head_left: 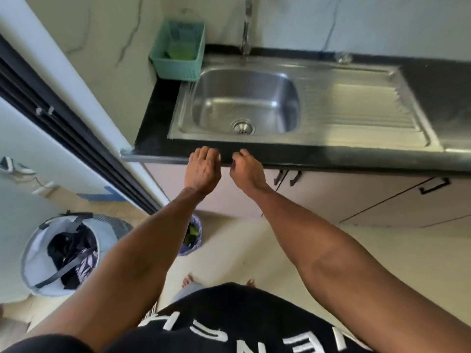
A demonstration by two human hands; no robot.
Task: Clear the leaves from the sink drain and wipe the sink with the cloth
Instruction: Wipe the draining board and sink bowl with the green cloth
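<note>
The stainless steel sink (pixel 193 80) is set into a black counter, and its basin looks bare. No leaves show on the round drain (pixel 243 127) near the front of the basin. A green cloth (pixel 182 50) lies inside a teal basket (pixel 175 70) at the sink's back left corner. Both hands are at the counter's front edge, just below the drain. My left hand (pixel 202 169) rests its bent fingers on the edge. Beside it, my right hand (pixel 246 169) has loosely curled fingers, and I see nothing in it.
The tap (pixel 246 26) hangs over the back of the basin, with a ribbed drainboard (pixel 364 100) to the right. A small bin (pixel 193 235) with green leaves stands on the floor under my left arm. A laundry basket (pixel 33 261) of clothes is at lower left. Cabinet doors (pixel 356 197) are below the counter.
</note>
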